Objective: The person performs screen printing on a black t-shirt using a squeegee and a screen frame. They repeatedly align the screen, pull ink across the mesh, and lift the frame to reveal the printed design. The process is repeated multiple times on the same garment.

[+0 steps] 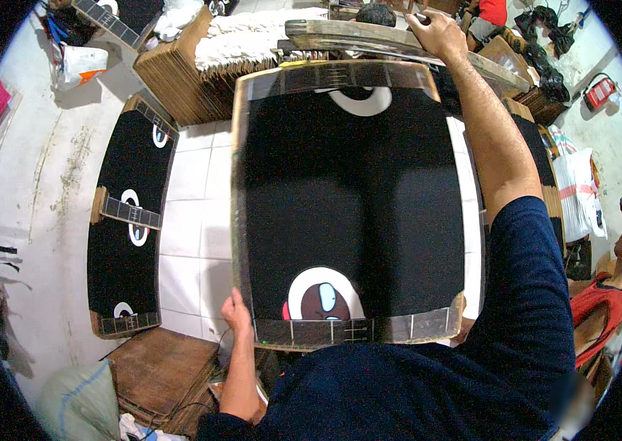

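A large board (355, 213) covered in black cloth lies in front of me, with printed eye shapes near its far and near ends. Clear ruled strips (355, 329) cross both ends. My left hand (237, 316) is closed at the board's left edge near the front corner, thumb up. Stretched far forward, my right arm reaches a long worn wooden frame (355, 40) standing past the far end. My right hand (440, 37) is wrapped over the top edge of this frame, and part of its grip is hidden.
A similar black board (127, 220) lies to the left. Beyond, stacked brown boards (179, 70) carry white cloth (252, 40). Brown wooden boards (164, 367) and a pale sack (79, 397) sit front left. A person in red (605, 316) is at right, near white bags (579, 191).
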Motion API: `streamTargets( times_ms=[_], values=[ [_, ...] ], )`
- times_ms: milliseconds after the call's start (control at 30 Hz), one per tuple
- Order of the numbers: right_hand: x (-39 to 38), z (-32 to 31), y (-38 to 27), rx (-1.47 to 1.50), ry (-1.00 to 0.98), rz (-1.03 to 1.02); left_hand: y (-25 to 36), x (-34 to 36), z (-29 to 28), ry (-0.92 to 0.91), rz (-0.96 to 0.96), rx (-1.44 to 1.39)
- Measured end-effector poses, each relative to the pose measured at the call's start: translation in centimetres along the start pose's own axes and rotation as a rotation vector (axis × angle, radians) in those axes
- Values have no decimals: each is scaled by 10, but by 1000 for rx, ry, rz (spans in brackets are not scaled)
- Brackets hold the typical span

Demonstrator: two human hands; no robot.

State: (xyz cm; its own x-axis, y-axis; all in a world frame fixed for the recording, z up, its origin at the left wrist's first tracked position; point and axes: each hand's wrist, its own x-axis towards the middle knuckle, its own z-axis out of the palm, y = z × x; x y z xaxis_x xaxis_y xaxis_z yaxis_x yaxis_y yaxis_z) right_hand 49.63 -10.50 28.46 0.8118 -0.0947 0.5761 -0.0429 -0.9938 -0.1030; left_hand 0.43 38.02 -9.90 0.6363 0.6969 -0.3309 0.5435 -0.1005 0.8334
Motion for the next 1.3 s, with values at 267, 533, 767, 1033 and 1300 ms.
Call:
streamTargets(
  times_ms=[267, 533, 767, 1033, 1300],
  values=[
    [-17, -29, -16, 167, -39, 114, 2, -9, -8, -122, -29, 318],
    [-8, -34, -20, 183, 66, -7, 34, -24, -33, -230, 354, 538],
    [4, -40, -21, 173, -4, 42, 52, -16, -21, -251, 342, 638],
    [21, -43, -22, 119, -23, 121, 44, 0, -12, -262, 287, 623],
    [38, -47, -20, 132, -81, 59, 50, 0, -14, -281, 246, 644]
  ],
)
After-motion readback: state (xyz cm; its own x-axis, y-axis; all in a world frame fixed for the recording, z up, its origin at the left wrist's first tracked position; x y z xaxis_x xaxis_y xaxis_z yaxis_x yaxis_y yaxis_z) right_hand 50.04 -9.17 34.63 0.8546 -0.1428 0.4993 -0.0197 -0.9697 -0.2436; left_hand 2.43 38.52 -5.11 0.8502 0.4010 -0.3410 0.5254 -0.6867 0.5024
